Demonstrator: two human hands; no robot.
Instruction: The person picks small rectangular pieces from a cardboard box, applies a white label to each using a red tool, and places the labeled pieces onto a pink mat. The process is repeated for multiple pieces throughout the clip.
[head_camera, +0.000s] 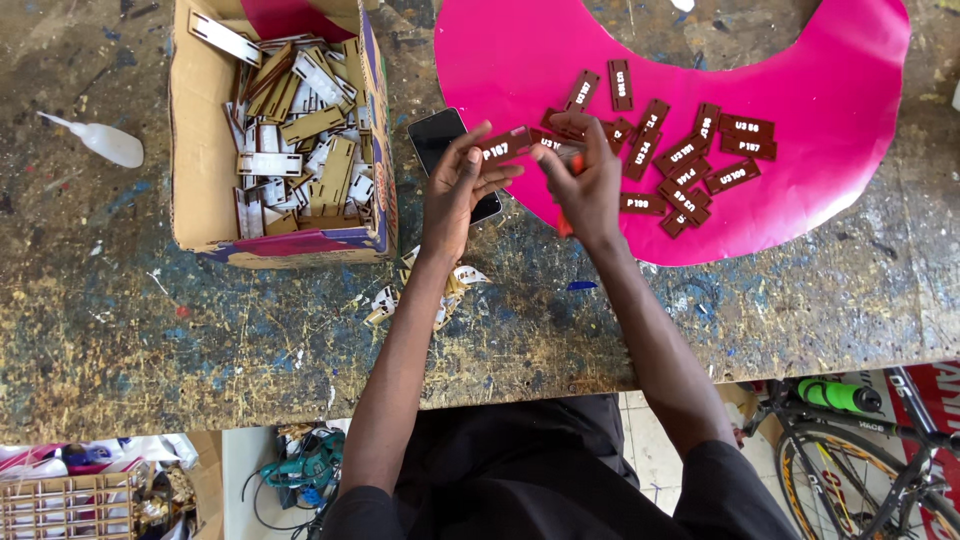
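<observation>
My left hand (455, 190) is raised over the paint-stained, scuffed wooden bench (150, 330), its fingers (490, 172) curled lightly around a small dark red rectangular tag with white lettering (503, 148), pinching it by its near end so the tag lies flat and points toward my right hand. My right hand (590, 185) is just beside it, fingers (600, 140) bent inward and closed over something small with an orange-red bit showing below the palm; I cannot tell what it is. Both hands meet over the left edge of the bright pink crescent-shaped sheet (800, 90) that lies on the bench. Scattered across that sheet, to the right of my right hand, is a loose cluster of matching dark red tags (700, 160), some overlapping. Under my left hand, partly hidden, lies a black phone with a dark screen (435, 135). To the left of it stands an open cardboard box (195, 130) full of pale and tan cut rectangular pieces. Near my left wrist sits a small heap of whitish scraps (430, 290). A white squeeze bottle (105, 140) lies well apart, at the far left.
</observation>
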